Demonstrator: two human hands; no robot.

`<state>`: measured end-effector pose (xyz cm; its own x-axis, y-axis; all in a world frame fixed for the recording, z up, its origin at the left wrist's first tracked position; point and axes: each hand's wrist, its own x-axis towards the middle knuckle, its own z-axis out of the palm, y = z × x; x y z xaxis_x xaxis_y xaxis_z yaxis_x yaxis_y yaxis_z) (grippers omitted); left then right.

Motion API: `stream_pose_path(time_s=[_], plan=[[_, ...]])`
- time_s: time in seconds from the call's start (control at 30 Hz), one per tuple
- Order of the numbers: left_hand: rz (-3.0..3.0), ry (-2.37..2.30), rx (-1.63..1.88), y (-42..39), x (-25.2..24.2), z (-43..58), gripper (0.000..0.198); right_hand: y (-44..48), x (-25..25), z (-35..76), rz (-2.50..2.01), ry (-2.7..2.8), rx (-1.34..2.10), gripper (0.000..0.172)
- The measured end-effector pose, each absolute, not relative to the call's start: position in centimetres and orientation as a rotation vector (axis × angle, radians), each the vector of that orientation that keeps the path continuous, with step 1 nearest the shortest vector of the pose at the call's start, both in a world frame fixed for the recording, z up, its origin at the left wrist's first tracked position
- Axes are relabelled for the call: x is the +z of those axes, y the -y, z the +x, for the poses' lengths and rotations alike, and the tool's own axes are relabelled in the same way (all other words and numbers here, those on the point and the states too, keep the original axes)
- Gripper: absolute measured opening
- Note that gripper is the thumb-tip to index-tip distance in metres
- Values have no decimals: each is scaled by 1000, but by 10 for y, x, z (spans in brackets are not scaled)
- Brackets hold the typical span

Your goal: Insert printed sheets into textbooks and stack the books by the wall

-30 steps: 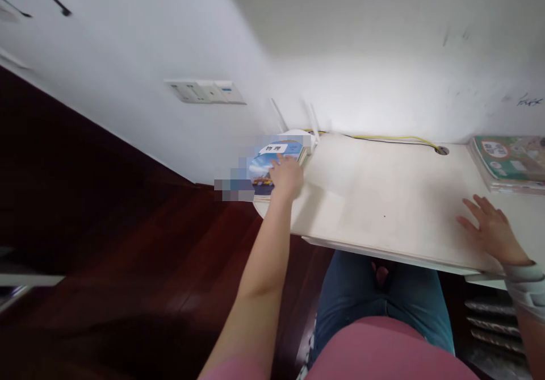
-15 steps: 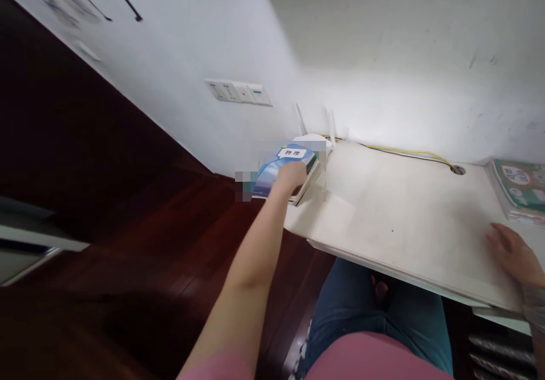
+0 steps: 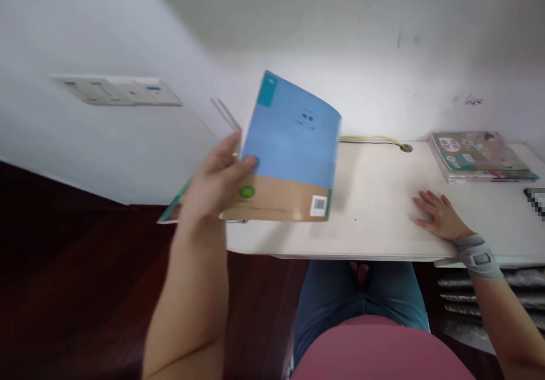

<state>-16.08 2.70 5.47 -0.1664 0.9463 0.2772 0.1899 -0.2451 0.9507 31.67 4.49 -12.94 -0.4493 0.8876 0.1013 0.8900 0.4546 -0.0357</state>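
Head view: the left hand [image 3: 215, 181] grips a floppy blue-and-tan softcover book [image 3: 289, 147] by its edge, fingers closed around it, holding it up in the air over the left end of a cream-white desk [image 3: 374, 221]. The right hand [image 3: 438, 215] lies open, palm down and fingers spread on the desk, with a grey wrist brace [image 3: 479, 257] around its wrist. Beyond that hand and to its right, a stack of green-covered books [image 3: 479, 157] lies flat on the desk.

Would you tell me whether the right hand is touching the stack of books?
Apart: the head view shows bare desk between the right hand and the stack of books.
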Motion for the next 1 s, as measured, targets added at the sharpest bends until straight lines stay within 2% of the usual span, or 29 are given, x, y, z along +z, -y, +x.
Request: stream_pose_path(time_s=[0.1, 0.3, 0.6, 0.77, 1.0], plan=[[1153, -1109, 1388, -37, 14, -126, 60, -44, -128, 314, -1596, 2578, -54, 60], [960, -1060, 1263, -43, -48, -87, 71, -43, -123, 312, -1609, 2571, -5, 62], [968, -1214, 1215, -49, -94, -98, 67, -42, -121, 311, -1630, 2568, 18, 63], [1264, -1445, 1130, -52, -102, -108, 50, -41, -121, 310, -1637, 2571, 6, 63], [1919, -1991, 661, -54, -98, -116, 40, -42, -123, 311, -1625, 2582, -9, 64]])
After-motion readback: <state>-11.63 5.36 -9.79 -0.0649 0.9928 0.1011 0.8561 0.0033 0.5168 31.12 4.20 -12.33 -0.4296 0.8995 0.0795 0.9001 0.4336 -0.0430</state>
